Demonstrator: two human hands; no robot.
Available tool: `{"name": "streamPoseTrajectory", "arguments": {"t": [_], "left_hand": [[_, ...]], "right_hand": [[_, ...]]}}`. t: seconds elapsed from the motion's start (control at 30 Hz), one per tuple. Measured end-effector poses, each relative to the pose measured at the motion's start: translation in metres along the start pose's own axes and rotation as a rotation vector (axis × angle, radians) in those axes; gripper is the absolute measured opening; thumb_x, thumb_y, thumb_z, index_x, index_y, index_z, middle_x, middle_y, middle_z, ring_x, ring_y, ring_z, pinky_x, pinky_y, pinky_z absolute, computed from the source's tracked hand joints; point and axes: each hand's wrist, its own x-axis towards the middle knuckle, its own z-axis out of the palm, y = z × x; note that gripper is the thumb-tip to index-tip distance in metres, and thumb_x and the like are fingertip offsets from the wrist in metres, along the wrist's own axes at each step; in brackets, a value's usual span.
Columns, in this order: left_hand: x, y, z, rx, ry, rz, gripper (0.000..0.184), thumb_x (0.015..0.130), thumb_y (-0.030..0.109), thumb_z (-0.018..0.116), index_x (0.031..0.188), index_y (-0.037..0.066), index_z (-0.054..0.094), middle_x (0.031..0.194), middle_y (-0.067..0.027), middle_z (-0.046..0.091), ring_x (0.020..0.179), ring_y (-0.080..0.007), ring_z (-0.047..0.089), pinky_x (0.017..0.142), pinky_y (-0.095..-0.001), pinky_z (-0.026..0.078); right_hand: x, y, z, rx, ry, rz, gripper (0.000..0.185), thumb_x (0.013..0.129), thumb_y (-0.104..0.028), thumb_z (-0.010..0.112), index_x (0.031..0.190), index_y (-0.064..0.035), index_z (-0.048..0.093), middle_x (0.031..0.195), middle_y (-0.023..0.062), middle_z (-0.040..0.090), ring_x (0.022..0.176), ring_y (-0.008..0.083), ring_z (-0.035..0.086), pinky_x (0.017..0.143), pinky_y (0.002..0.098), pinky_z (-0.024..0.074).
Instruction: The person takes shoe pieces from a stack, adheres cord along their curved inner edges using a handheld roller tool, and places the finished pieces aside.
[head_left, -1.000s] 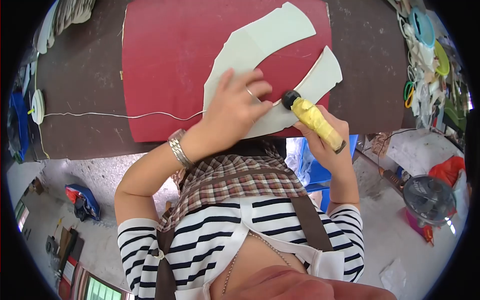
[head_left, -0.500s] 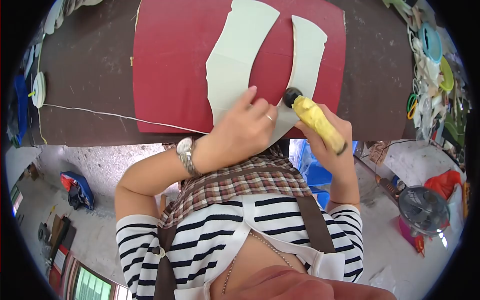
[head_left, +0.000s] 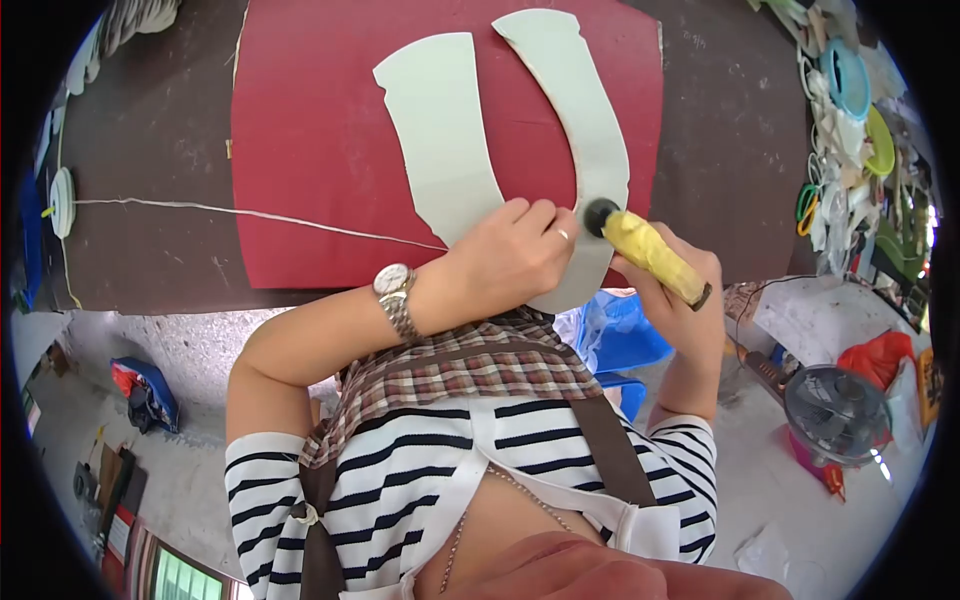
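Observation:
A curved white U-shaped piece [head_left: 445, 150] lies on the red board [head_left: 320, 130], its two arms pointing away from me. My left hand [head_left: 515, 255] rests on its near part, fingers curled together; what they pinch, if anything, is hidden. The thin white cord [head_left: 260, 213] runs from the left to that hand. My right hand [head_left: 680, 290] is wrapped round a hammer [head_left: 652, 256] with a yellow-taped handle. Its black round head [head_left: 600, 217] is over the piece's right arm, close to the inner edge.
At the table's left edge is a white spool [head_left: 62, 203]. Green-handled scissors [head_left: 806, 205], a blue ring [head_left: 846, 80] and a yellow-green ring [head_left: 879, 140] hang at the right. A fan [head_left: 836, 414] and a blue stool [head_left: 625, 335] are below the table.
The white piece has turned anticlockwise, its arms swinging leftward. My left fingers, spread at first, have curled in. The hammer is still in my right hand, slightly farther right.

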Motion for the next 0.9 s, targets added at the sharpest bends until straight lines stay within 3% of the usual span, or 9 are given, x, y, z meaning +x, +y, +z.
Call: {"name": "streamPoseTrajectory", "arguments": {"t": [0.1,0.23,0.37,0.47,0.53,0.63,0.77,0.9], "left_hand": [[0.0,0.002,-0.007,-0.016,-0.071,-0.008,0.036,0.075,0.008,0.065,0.106,-0.007,0.07,0.095,-0.0075,0.058,0.078,-0.0174,0.055,0.063,-0.0289,0.045],[-0.008,-0.01,-0.003,-0.162,0.019,-0.068,0.033,0.076,0.008,0.065,0.105,-0.005,0.07,0.093,-0.0075,0.06,0.078,-0.0174,0.057,0.062,-0.0296,0.044],[-0.011,-0.002,-0.002,-0.073,0.034,-0.11,0.03,0.076,0.01,0.066,0.103,-0.001,0.072,0.09,-0.004,0.061,0.078,-0.0167,0.058,0.07,-0.0328,0.042],[-0.015,-0.007,-0.005,-0.086,0.075,-0.168,0.028,0.076,0.011,0.066,0.102,0.004,0.073,0.09,-0.0006,0.062,0.079,-0.0157,0.059,0.076,-0.0352,0.039],[-0.016,0.004,-0.002,0.066,0.04,-0.145,0.027,0.076,0.012,0.067,0.102,0.007,0.073,0.091,0.0013,0.062,0.08,-0.0152,0.059,0.08,-0.0363,0.037],[-0.023,0.001,-0.007,-0.017,0.081,-0.264,0.025,0.079,0.014,0.065,0.102,0.009,0.074,0.092,0.0016,0.063,0.084,-0.015,0.06,0.082,-0.0369,0.035],[-0.027,0.017,-0.003,0.186,0.046,-0.236,0.02,0.081,0.018,0.073,0.099,0.01,0.074,0.094,0.003,0.064,0.09,-0.0158,0.06,0.09,-0.0388,0.032],[-0.034,0.006,-0.008,-0.068,0.149,-0.371,0.018,0.082,0.017,0.071,0.099,0.012,0.075,0.092,0.0029,0.064,0.092,-0.0177,0.06,0.102,-0.046,0.028]], "right_hand": [[-0.003,-0.015,0.002,0.226,0.181,0.063,0.029,0.08,-0.01,0.08,0.106,-0.0036,0.067,0.082,0.0152,0.07,0.07,0.0343,0.07,0.062,0.035,0.054],[0.001,-0.009,0.003,-0.083,-0.114,0.021,0.033,0.078,-0.012,0.082,0.105,-0.0016,0.065,0.085,0.0145,0.071,0.072,0.0327,0.071,0.061,0.0358,0.055],[-0.009,-0.01,0.014,0.053,0.092,-0.071,0.032,0.08,-0.021,0.083,0.1,-0.0043,0.065,0.08,0.0133,0.069,0.068,0.0318,0.069,0.056,0.0375,0.0522],[-0.009,-0.01,0.018,-0.059,-0.047,0.018,0.032,0.08,-0.021,0.083,0.098,-0.004,0.064,0.079,0.0129,0.068,0.067,0.0318,0.069,0.055,0.0378,0.052],[-0.01,-0.015,0.023,-0.07,0.014,-0.033,0.031,0.08,-0.02,0.083,0.096,-0.0038,0.063,0.079,0.0129,0.068,0.066,0.0324,0.068,0.055,0.0385,0.0516],[-0.014,-0.014,0.03,-0.069,-0.013,-0.033,0.029,0.081,-0.02,0.082,0.095,-0.0035,0.062,0.078,0.0126,0.068,0.065,0.0329,0.068,0.055,0.0387,0.0514],[-0.016,-0.021,0.032,0.08,0.054,-0.012,0.029,0.08,-0.015,0.082,0.097,-0.0027,0.062,0.08,0.014,0.068,0.068,0.0329,0.069,0.057,0.0379,0.0526],[-0.015,-0.02,0.037,-0.004,-0.021,0.006,0.034,0.078,-0.016,0.085,0.099,-0.0015,0.063,0.079,0.0139,0.069,0.068,0.0314,0.07,0.057,0.0361,0.0531]]}}
